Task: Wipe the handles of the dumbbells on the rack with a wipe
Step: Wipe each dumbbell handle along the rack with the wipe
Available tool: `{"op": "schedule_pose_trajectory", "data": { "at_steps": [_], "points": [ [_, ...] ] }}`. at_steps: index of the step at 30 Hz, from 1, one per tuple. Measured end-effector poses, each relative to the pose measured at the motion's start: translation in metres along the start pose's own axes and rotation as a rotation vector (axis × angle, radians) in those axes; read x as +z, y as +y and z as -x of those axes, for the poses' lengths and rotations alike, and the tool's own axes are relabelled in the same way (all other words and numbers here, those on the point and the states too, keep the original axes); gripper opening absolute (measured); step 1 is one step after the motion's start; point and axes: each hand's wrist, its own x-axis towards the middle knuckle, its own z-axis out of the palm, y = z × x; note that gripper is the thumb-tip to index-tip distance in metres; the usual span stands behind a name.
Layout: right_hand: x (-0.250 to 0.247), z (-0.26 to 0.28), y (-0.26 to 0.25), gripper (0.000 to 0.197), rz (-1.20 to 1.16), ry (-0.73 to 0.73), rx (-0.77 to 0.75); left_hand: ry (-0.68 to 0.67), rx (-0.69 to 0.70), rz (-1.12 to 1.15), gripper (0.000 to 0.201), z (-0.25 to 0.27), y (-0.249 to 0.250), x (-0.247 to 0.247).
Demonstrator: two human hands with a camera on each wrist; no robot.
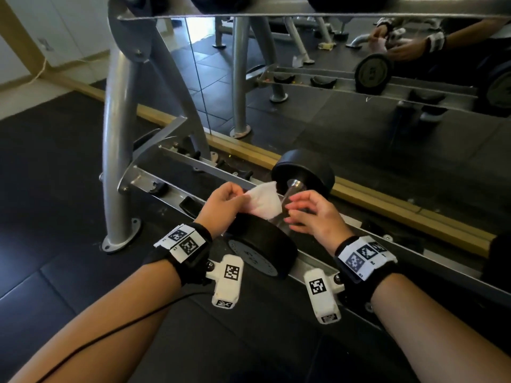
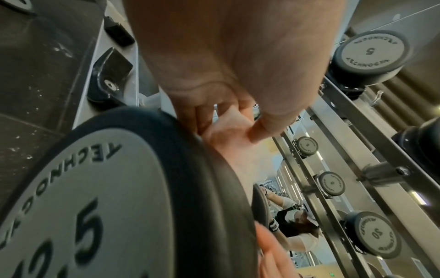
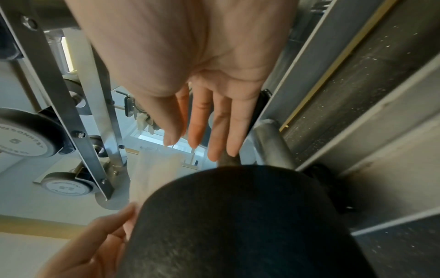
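A person crouches at the dumbbell rack, both hands over the one black 5-marked dumbbell on the bottom rail. The left hand pinches a white wipe by its edge between thumb and fingers, and the sheet hangs spread toward 3 o'clock from that grip. The right hand is loose, fingers straight and spread, holding nothing, its fingertips just beside the steel handle.

The handle's long axis runs from 7 o'clock, at the near head, to 1 o'clock, at the far head. It lies between the two hands, just past the wipe's free edge and partly hidden behind it. My guess is the wipe needs draping across the bar at right angles to that axis; the left hand has the cloth, and the right is as near to take the other edge.
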Motion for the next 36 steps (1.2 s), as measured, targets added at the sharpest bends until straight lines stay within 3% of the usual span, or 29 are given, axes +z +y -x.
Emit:
{"op": "schedule_pose_trajectory", "data": {
  "at_steps": [4,5,10,15,21,26,30,36],
  "points": [
    [-0.004,0.018,0.015,0.019,0.043,-0.074,0.018,0.059,-0.004,-0.123,0.001,-0.021,0.000,-0.016],
    [-0.004,0.022,0.017,0.019,0.030,-0.105,0.031,0.040,0.001,-0.159,0.008,-0.027,0.001,-0.016],
    [-0.005,0.035,0.020,0.028,0.020,-0.177,0.037,-0.230,-0.038,-0.309,0.032,-0.051,0.012,-0.005],
    [-0.004,0.038,0.024,0.042,-0.032,-0.181,0.017,-0.491,-0.098,-0.406,0.031,-0.058,0.029,0.006],
    [0.004,0.041,0.031,0.045,-0.083,-0.153,-0.021,-0.422,-0.186,-0.415,0.030,-0.074,0.061,-0.003],
    [0.005,0.040,0.034,0.045,-0.120,-0.147,-0.031,-0.480,-0.247,-0.527,0.032,-0.074,0.069,0.025],
    [0.007,0.040,0.038,0.047,-0.140,-0.133,-0.050,-0.520,-0.341,-0.471,0.031,-0.072,0.062,0.039],
    [0.005,0.039,0.044,0.047,-0.166,-0.133,-0.077,-0.659,-0.311,-0.394,0.031,-0.070,0.059,0.050]
  ]
}}
